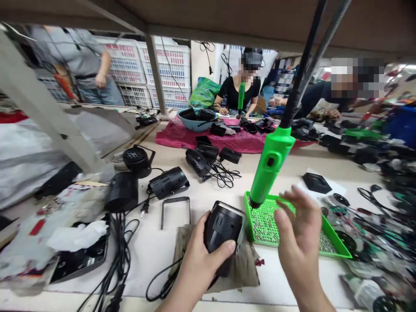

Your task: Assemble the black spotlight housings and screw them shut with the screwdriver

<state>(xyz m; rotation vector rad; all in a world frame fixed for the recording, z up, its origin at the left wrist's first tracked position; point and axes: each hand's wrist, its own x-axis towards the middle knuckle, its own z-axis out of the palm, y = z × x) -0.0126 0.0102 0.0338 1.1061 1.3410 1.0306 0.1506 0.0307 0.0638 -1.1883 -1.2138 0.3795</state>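
My left hand [206, 255] is wrapped round a black plastic lamp housing [224, 223], its thumb across the near side. A metal bracket frame runs along the housing's edge. Beneath it lies a crumpled brown cloth [245, 268], and a black cord [159, 277] trails out to the left. My right hand [300, 236] is raised above the green tray of screws [336, 240], fingers apart and somewhat blurred, with nothing in them. Just left of that hand hangs a green electric screwdriver [271, 162], its bit pointing down at the tray's left part.
A loose U-shaped bracket [175, 200] and several black housings [169, 182] with cords lie left and beyond. Wired parts [360, 221] crowd the right. A blue basket [196, 125] stands on pink plastic [172, 136]. Co-workers [240, 93] are across the bench; a shelf hangs overhead.
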